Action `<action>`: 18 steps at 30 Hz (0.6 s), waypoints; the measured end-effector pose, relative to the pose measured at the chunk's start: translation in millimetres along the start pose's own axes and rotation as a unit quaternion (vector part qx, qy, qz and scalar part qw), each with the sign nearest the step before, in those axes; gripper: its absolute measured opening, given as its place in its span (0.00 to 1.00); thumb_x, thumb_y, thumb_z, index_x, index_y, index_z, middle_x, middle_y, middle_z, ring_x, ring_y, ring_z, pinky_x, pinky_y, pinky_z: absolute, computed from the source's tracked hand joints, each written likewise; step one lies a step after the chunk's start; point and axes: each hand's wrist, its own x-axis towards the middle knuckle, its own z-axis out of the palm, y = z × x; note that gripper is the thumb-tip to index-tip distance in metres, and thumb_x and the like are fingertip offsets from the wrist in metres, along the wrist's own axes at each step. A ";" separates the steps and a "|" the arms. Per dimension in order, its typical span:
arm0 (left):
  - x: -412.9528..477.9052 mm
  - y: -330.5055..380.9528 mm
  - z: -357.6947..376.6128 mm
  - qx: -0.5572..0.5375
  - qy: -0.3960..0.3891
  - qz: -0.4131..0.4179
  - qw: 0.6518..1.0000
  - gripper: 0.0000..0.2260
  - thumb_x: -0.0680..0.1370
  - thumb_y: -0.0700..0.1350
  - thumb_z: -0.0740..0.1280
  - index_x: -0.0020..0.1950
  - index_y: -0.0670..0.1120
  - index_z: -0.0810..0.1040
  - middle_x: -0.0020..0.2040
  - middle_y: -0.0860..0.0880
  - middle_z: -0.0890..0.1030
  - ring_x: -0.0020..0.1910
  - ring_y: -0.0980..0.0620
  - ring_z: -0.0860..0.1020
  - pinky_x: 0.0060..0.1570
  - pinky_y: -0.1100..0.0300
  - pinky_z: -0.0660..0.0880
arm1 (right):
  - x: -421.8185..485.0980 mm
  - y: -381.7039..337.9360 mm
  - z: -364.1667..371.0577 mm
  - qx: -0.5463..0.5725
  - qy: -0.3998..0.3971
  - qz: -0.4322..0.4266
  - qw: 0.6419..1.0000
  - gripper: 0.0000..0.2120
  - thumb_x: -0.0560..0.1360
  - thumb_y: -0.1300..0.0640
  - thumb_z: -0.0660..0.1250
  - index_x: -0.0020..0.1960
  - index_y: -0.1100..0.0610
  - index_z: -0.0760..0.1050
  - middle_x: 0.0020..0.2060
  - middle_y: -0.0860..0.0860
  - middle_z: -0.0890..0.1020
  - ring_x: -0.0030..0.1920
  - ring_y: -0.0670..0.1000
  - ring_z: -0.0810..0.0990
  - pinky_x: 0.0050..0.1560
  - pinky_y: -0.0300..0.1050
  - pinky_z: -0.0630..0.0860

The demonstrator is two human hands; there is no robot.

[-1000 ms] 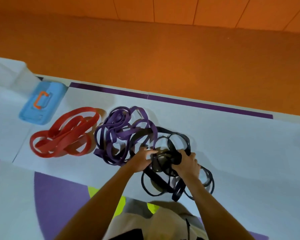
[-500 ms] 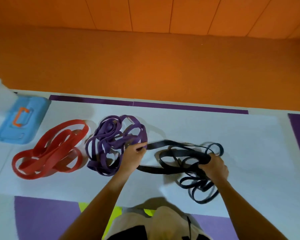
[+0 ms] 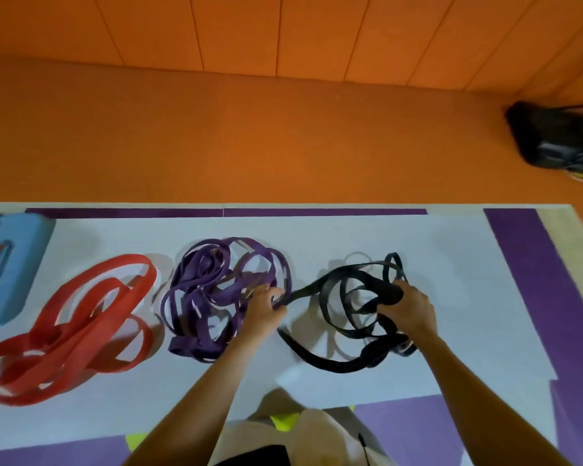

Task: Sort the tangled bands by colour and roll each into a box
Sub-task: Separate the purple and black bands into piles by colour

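Red, purple and black resistance bands lie in three separate heaps on a pale sheet (image 3: 384, 237) spread over a purple-patterned mat (image 3: 532, 264), on an orange floor (image 3: 249, 129).

Heaps, left to right:
- Red bands (image 3: 78, 326): one loose pile of wide flat loops; the number of single bands in it cannot be told.
- Purple bands (image 3: 216, 290): one tangled pile just beside the red one, apart from it by a narrow gap.
- Black bands (image 3: 357, 297): one tangled pile to the right, with a strand running left to the edge of the purple pile and a longer loop trailing toward the near edge of the sheet.

Boxes: one light blue box (image 3: 11, 264) with an orange clasp, at the far left, partly cut off by the frame edge, lid down.

Other: one dark bag-like object (image 3: 559, 139) on the floor at the upper right, blurred.

Hands:
- Left hand (image 3: 263, 309): fingers curled shut at the meeting point of the purple pile and the black strand; which of the two it pinches cannot be told for certain.
- Right hand (image 3: 408, 307): closed around a bunched part of the black tangle, knuckles up.

Both forearms are bare. A beige garment shows at the bottom centre.

Writing, brands, labels: none legible on any item.
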 end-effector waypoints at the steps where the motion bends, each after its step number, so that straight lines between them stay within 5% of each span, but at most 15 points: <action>1: -0.3 -2.9 3.9 0.024 -0.019 0.011 0.999 0.21 0.77 0.39 0.72 0.71 0.45 0.79 0.75 0.42 0.72 0.77 0.44 0.69 0.72 0.55 0.68 | -1.7 -4.5 -1.9 0.004 -0.019 -0.007 1.000 0.21 0.67 0.48 0.78 0.58 0.46 0.77 0.47 0.50 0.84 0.48 0.57 0.83 0.51 0.53 0.81; 5: -6.9 -14.0 19.8 0.205 -0.110 0.121 0.965 0.36 0.76 0.46 0.75 0.81 0.57 0.65 0.86 0.48 0.52 0.86 0.45 0.47 0.83 0.42 0.47 | -8.6 -17.9 -5.1 0.022 -0.072 -0.028 0.997 0.19 0.64 0.49 0.78 0.53 0.43 0.76 0.43 0.47 0.84 0.48 0.54 0.84 0.51 0.51 0.82; 9: -16.2 -24.0 34.4 0.421 -0.216 0.143 0.869 0.45 0.75 0.49 0.78 0.85 0.55 0.55 0.86 0.45 0.40 0.84 0.38 0.36 0.77 0.29 0.34 | -16.5 -20.2 -2.6 0.059 -0.087 -0.031 0.994 0.28 0.64 0.52 0.79 0.58 0.38 0.71 0.50 0.46 0.84 0.53 0.54 0.83 0.56 0.51 0.81; 11: -22.0 -27.1 38.5 0.503 -0.177 0.136 0.835 0.35 0.78 0.45 0.73 0.82 0.52 0.62 0.86 0.41 0.45 0.84 0.37 0.38 0.70 0.24 0.28 | -19.0 -17.9 -1.4 0.084 -0.092 -0.037 0.991 0.35 0.63 0.54 0.80 0.65 0.38 0.69 0.59 0.46 0.82 0.58 0.55 0.82 0.59 0.48 0.78; 15: -24.2 -27.9 37.9 0.534 -0.078 0.156 0.827 0.17 0.78 0.40 0.70 0.66 0.51 0.81 0.80 0.44 0.67 0.85 0.37 0.51 0.68 0.25 0.23 | -11.0 -6.2 2.6 0.094 -0.092 -0.022 0.991 0.54 0.65 0.57 0.82 0.82 0.42 0.55 0.63 0.50 0.78 0.64 0.59 0.80 0.60 0.48 0.77; 18: -20.7 -27.4 36.9 0.507 -0.024 0.150 0.849 0.09 0.78 0.44 0.72 0.57 0.53 0.86 0.78 0.47 0.71 0.84 0.40 0.56 0.75 0.24 0.38 | 5.9 9.4 8.1 0.083 -0.106 0.006 0.991 0.59 0.67 0.57 0.82 0.86 0.47 0.47 0.69 0.58 0.78 0.65 0.62 0.80 0.59 0.49 0.77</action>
